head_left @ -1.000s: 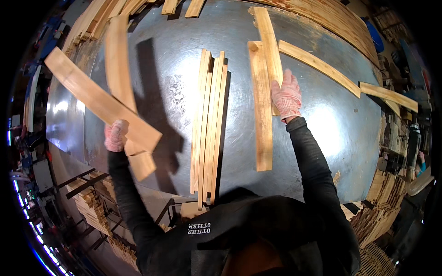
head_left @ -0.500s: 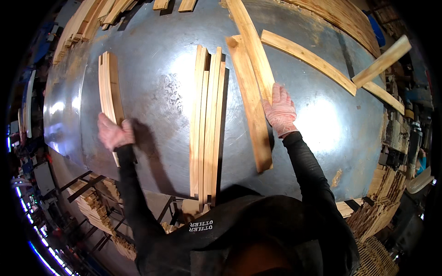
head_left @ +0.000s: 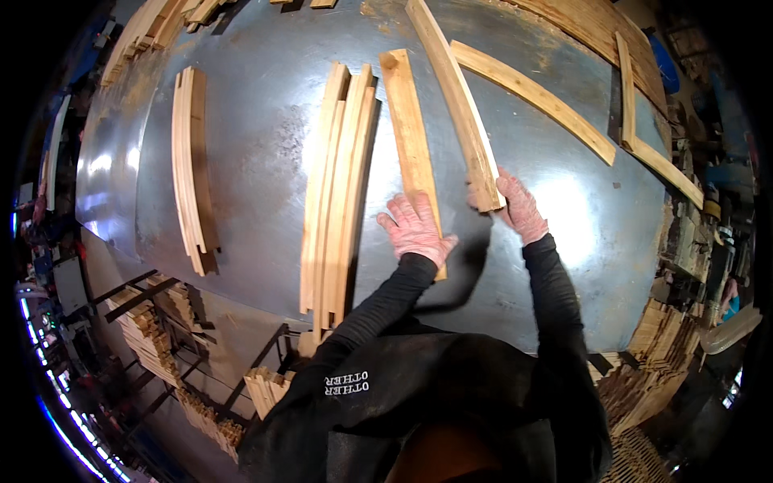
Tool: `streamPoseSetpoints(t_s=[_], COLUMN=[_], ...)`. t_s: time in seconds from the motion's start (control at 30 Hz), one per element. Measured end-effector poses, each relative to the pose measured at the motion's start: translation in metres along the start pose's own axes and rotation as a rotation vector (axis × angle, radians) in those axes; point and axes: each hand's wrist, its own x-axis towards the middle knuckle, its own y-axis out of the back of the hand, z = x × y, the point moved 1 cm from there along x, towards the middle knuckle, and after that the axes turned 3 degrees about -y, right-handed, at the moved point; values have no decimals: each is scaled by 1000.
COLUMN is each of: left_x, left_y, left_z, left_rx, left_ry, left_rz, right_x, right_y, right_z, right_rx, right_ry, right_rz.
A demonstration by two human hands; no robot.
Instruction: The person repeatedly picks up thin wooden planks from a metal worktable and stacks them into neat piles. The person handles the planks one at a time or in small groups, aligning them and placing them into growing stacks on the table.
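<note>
My left hand (head_left: 415, 231), in a pale pinkish glove, lies with fingers spread on a flat wooden board (head_left: 409, 129) on the metal table. Gripped at its near end by my right hand (head_left: 519, 205), gloved the same way, is a long wooden strip (head_left: 456, 97). That near end looks raised from the table, with a shadow below; some of the right fingers are hidden behind the wood. Left of the flat board lies a bundle of grooved wooden strips (head_left: 338, 185), side by side. Another small bundle of strips (head_left: 189, 161) rests farther left.
At the right lie a loose strip (head_left: 535, 97), a second strip (head_left: 668, 173) and a third (head_left: 625, 88) touching its end. More wood is piled at the far left corner (head_left: 149, 32). Stacked pieces (head_left: 145, 338) stand on racks below the table's near edge. The metal table (head_left: 250, 121) reflects bright light.
My left hand has left the left bundle and come right onto the flat board. My right hand has taken the long strip's near end, lifting it. A tilted strip at right has dropped lower.
</note>
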Motion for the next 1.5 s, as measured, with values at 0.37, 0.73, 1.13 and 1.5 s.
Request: streamPoseSetpoints(t_s=[0.37, 0.73, 1.13, 1.5], left_x=[0, -41, -79, -77], left_y=[43, 115, 34, 81], left_z=[-55, -127, -88, -94], left_rx=[-2041, -1744, -507, -1141], left_ry=[-62, -93, 168, 138], left_rz=[-212, 154, 268, 299], right_x=[-54, -77, -40, -74], right_y=[-13, -127, -138, -199], right_z=[28, 47, 61, 108], right_rx=[429, 5, -431, -1177], right_ry=[62, 208, 485, 465], right_rz=[-283, -24, 372, -320])
